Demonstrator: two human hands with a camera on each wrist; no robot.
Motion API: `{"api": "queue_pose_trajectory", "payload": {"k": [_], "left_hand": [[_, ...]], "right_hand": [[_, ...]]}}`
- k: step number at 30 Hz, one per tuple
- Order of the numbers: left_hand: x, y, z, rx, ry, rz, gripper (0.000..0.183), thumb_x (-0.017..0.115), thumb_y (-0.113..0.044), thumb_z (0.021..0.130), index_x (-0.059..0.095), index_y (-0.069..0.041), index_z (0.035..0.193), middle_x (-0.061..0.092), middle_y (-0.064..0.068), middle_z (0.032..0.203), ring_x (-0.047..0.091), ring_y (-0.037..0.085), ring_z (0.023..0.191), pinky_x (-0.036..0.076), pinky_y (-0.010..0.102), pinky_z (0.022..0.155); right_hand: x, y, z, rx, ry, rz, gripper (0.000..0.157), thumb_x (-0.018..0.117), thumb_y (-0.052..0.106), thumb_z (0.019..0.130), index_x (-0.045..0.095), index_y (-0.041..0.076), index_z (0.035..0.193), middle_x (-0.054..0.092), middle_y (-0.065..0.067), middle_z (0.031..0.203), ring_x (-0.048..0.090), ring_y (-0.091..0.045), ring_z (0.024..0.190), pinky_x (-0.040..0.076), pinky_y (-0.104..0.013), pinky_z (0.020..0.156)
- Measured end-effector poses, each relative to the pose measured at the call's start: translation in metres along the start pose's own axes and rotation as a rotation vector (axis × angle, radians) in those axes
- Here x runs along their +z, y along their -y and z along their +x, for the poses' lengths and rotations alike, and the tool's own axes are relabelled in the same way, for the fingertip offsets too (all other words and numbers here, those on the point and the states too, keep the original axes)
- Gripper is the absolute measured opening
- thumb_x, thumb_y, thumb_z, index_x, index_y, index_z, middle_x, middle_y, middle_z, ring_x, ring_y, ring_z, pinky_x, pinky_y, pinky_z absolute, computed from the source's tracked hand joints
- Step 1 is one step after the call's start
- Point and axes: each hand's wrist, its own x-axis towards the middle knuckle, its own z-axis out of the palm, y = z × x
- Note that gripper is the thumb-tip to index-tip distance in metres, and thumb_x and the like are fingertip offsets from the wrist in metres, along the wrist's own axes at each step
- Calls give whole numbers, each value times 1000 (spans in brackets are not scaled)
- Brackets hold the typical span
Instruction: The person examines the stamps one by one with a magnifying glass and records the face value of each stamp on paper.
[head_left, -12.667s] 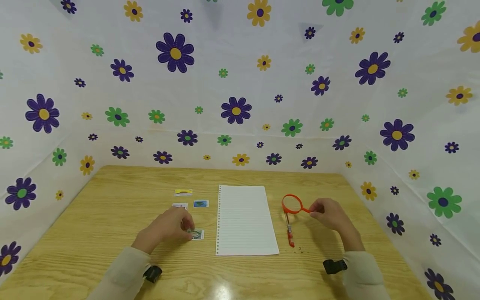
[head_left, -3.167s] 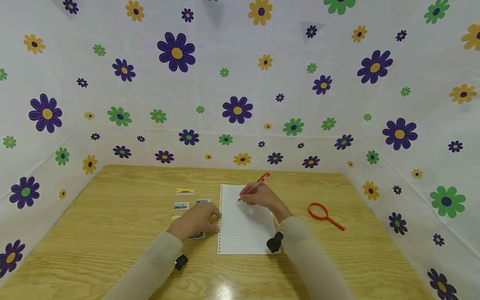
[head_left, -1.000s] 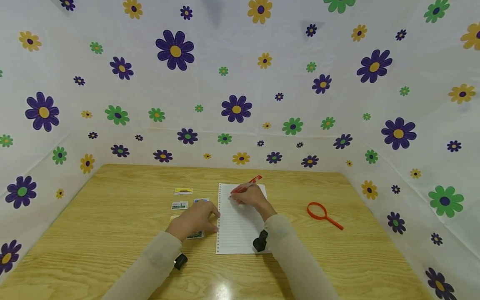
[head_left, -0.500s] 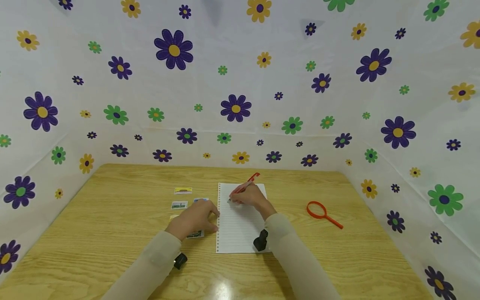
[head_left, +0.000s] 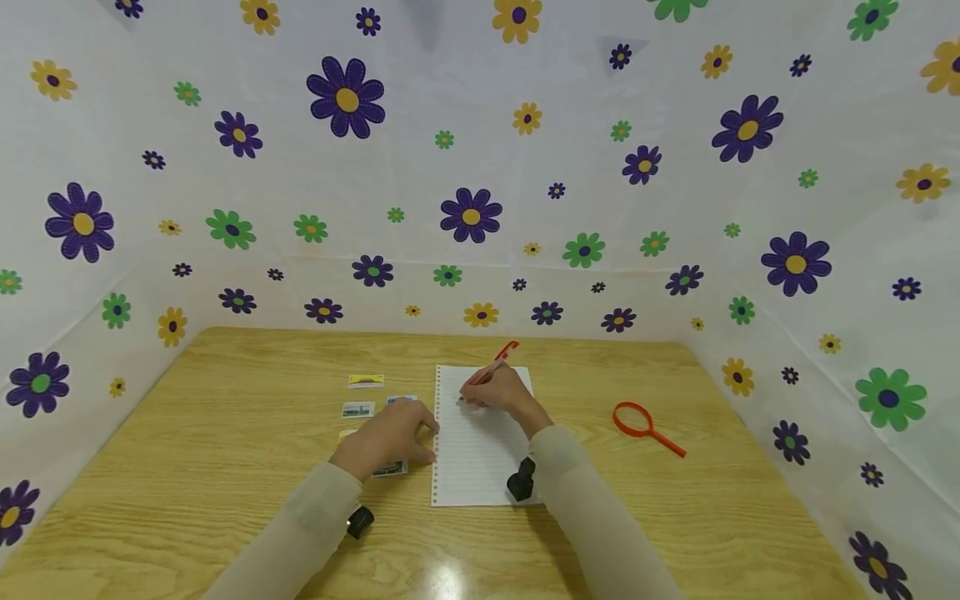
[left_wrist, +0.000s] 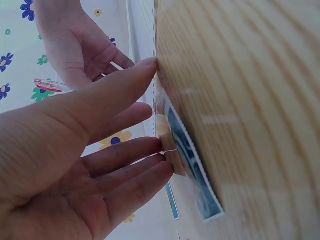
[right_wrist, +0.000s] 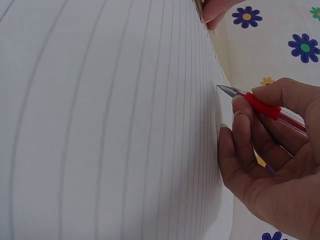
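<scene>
In the head view my right hand (head_left: 501, 393) pinches a red pen (head_left: 507, 350) over the upper left of a lined sheet of paper (head_left: 480, 467). The right wrist view has the pen's metal tip at the page, thumb and fingers round its red grip (right_wrist: 265, 107). My left hand (head_left: 386, 437) rests at the sheet's punched left edge, fingers spread and gently bent, gripping nothing. Beneath its fingertips lies a small stamp-like picture (left_wrist: 192, 160) with a perforated edge. Writing on the sheet is too faint to make out.
Several more small pictures lie left of the sheet, among them a yellow one (head_left: 366, 381) and a greenish one (head_left: 358, 410); the left hand partly covers others. A red magnifying glass (head_left: 667, 443) lies to the right. A flowered cloth (head_left: 480, 150) surrounds the wooden table (head_left: 225, 467).
Earliest, the right hand held the magnifying glass and the left touched a small picture; now the glass lies at right and the right hand holds the pen. Lately the pen has shifted only slightly.
</scene>
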Motion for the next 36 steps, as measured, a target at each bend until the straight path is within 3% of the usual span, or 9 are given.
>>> {"api": "queue_pose_trajectory", "payload": {"k": [5,14,29,36], "left_hand": [[0,-1,-1,7,-4,-3,41,90,-21,79,78,-7,116,72,9,129,64,31,125,53,48,107],[-1,-2,-2,9,-6,-17,41,90,-19,79,78,-7,116,72,9,128,64,31,124,53,48,106],[1,-2,-1,16,-16,-14,39,90,-19,80,78,-6,115,72,9,128,64,32,125,53,48,107],[-1,-4,-1,14,-9,-2,39,89,-18,81,77,-6,116,72,10,128,63,33,126,52,49,108]], "right_hand": [[0,1,-1,-10,1,-10,16,80,23,88,79,8,93,75,-1,76,64,-10,68,47,-20,60],[-2,-2,1,14,-32,76,15,79,19,89,79,5,96,75,-3,79,63,-8,65,52,-19,60],[-3,-3,-3,-7,-41,-55,16,79,25,89,79,11,96,70,2,74,60,-9,67,44,-19,58],[-5,-5,-3,-23,8,-68,16,80,25,86,81,12,94,73,2,75,57,-8,69,43,-20,61]]}}
